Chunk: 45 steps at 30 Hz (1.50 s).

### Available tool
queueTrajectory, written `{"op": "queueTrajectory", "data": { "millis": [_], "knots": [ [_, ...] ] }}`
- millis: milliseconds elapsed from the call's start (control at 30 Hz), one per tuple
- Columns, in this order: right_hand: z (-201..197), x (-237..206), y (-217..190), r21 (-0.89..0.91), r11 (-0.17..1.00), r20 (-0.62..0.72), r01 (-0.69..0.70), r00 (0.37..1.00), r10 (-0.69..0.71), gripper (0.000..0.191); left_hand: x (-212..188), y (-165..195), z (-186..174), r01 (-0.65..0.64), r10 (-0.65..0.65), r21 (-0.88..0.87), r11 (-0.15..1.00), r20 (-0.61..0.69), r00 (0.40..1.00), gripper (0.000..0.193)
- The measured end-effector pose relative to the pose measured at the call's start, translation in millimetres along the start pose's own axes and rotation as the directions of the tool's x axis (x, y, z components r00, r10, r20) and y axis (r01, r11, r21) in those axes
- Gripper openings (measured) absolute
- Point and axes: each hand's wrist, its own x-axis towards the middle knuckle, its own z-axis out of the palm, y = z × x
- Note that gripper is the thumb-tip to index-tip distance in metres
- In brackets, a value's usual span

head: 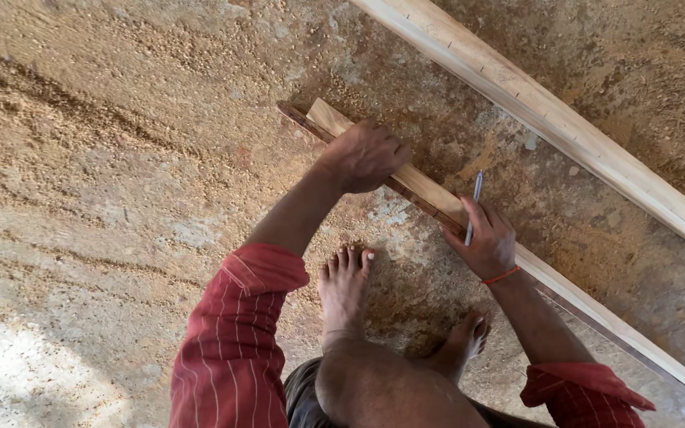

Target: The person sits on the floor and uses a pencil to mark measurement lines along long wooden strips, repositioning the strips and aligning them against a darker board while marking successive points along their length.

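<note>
A long pale wooden strip (430, 192) lies diagonally on the sawdust-covered floor, with a darker thin strip (299, 119) along its near edge. My left hand (362, 154) presses down on the strips near their upper end, fingers curled over them. My right hand (485, 242) rests on the pale strip further down and holds a grey pen (475, 202) upright, its tip at the wood. A red thread sits on my right wrist. Both sleeves are red with thin stripes.
A second, wider pale plank (564, 127) lies parallel further away, from the top middle to the right edge. My bare feet (342, 289) stand on the floor just below the strip. Loose sawdust (81, 119) covers the ground at left.
</note>
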Motion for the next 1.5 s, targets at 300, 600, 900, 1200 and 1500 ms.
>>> {"op": "queueTrajectory", "data": {
  "millis": [300, 600, 900, 1200, 1500],
  "knots": [
    [-13, 17, -5, 0.304, 0.952, -0.133, 0.036, 0.991, 0.005, 0.058, 2, -5, 14, -0.017, 0.01, -0.038, 0.999, -0.157, 0.987, 0.024],
    [-23, 40, -31, 0.949, 0.313, -0.033, -0.021, 0.986, 0.166, 0.049, -7, -5, 24, -0.037, 0.049, 0.048, 0.998, -0.304, 0.951, 0.024],
    [-10, 65, -41, 0.765, 0.643, -0.107, 0.015, 0.989, 0.105, 0.01, -7, -6, 26, -0.045, 0.056, 0.048, 0.998, -0.283, 0.957, 0.019],
    [-13, 71, -45, 0.698, 0.707, -0.139, 0.114, 0.99, -0.023, 0.01, -10, -7, 25, -0.05, 0.08, 0.096, 0.994, -0.337, 0.938, 0.012],
    [-8, 71, -43, 0.636, 0.757, -0.155, 0.154, 0.985, -0.07, 0.008, -12, -7, 24, -0.065, 0.094, 0.093, 0.994, -0.355, 0.93, 0.011]
  ]
}}
